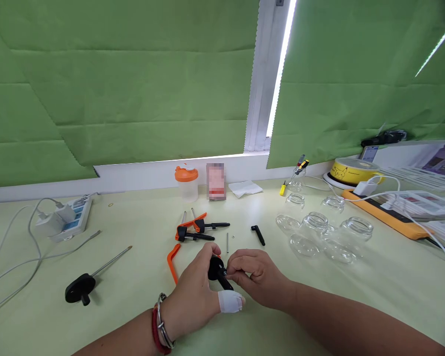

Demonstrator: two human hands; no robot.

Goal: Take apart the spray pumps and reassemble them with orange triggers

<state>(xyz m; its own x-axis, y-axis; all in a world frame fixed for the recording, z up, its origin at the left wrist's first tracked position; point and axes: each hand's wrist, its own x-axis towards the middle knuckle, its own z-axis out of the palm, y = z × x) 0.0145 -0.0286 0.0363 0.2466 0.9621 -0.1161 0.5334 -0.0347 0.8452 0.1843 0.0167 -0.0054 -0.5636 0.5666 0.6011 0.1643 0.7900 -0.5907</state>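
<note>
My left hand (198, 284), its thumb wrapped in white tape, is closed around a black round-headed plastic part (215, 267) with a short stem. At the side of this part, the fingertips of my right hand (257, 274) pinch together, and whatever small piece lies between them is too hidden to name. Just beyond my hands are a thin metal pin (227, 243) and a black crank-shaped piece (258, 235). An orange bent handle (173, 262) lies beside my left hand. Further back sit two orange-and-black assemblies (195, 236) with metal rods.
At the left lie a black-capped part with a metal rod (81, 288) and a power strip (74, 220) with cables. Several clear glass jars (315, 222) stand at the right, near an orange power strip (385, 213). An orange-lidded cup (187, 184) stands at the back.
</note>
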